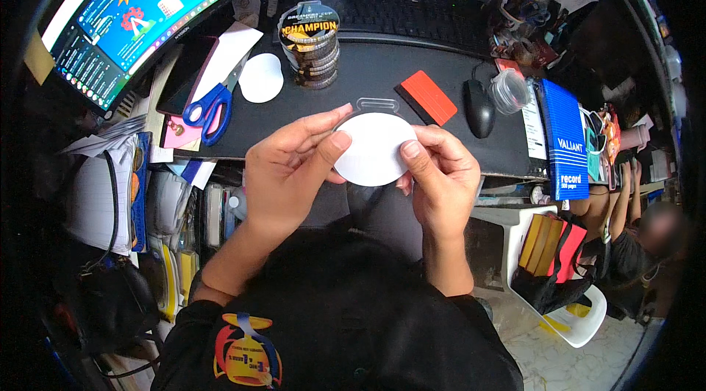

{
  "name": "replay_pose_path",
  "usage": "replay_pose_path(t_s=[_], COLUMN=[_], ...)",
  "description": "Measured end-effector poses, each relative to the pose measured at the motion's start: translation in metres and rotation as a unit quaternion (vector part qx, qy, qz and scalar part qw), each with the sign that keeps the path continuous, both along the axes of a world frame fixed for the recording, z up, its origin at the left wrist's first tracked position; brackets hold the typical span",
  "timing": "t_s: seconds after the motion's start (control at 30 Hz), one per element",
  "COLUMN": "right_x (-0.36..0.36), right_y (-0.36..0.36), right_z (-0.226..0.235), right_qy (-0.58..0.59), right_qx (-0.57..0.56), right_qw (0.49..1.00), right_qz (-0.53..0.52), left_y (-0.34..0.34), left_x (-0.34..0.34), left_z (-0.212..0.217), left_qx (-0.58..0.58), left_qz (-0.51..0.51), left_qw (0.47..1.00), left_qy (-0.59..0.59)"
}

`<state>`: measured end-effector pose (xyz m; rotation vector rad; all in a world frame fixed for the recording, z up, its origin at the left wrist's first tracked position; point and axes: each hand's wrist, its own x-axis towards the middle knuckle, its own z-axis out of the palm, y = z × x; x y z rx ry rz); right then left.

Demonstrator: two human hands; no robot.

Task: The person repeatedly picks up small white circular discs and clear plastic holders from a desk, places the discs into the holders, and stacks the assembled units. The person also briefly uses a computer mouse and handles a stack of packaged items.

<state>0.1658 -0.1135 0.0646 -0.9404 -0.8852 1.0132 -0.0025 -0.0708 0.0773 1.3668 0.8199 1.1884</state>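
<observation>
Above the desk's near edge, a white paper disc (373,148) lies over a clear plastic medal blank (378,105), whose slotted tab sticks up at the far side. My left hand (293,159) pinches the left rim between thumb and fingers. On the right rim, my right hand (441,174) has its thumb on the white face and its fingers behind. Beyond the hands rises a stack of round medals (312,52) with black and yellow printed faces. Left of it lies another white disc (261,77). A red squeegee (429,97) with a black edge rests to the right.
Blue-handled scissors (209,113) lie at left. On the right are a black mouse (479,108), a clear round container (509,91) and a blue record book (563,139). A keyboard (412,19) sits beneath two monitors. Another person sits at far right, beyond a white chair (588,317).
</observation>
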Motion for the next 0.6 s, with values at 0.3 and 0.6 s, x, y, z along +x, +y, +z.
replay_pose_path(t_s=[0.3,0.6], right_x=[-0.0033,-0.0035], right_y=[-0.0059,-0.0067], right_z=[0.0031,0.0023], right_qy=[-0.024,-0.031], right_qx=[0.028,0.044], right_qw=[0.999,0.998], right_qz=[-0.017,-0.029], left_y=[-0.0043,-0.0040], left_x=[-0.0031,-0.0085], left_z=[0.0026,0.0066], left_qx=[0.005,0.019], left_qz=[-0.005,-0.021], left_qw=[1.000,1.000], left_qy=[-0.027,0.007])
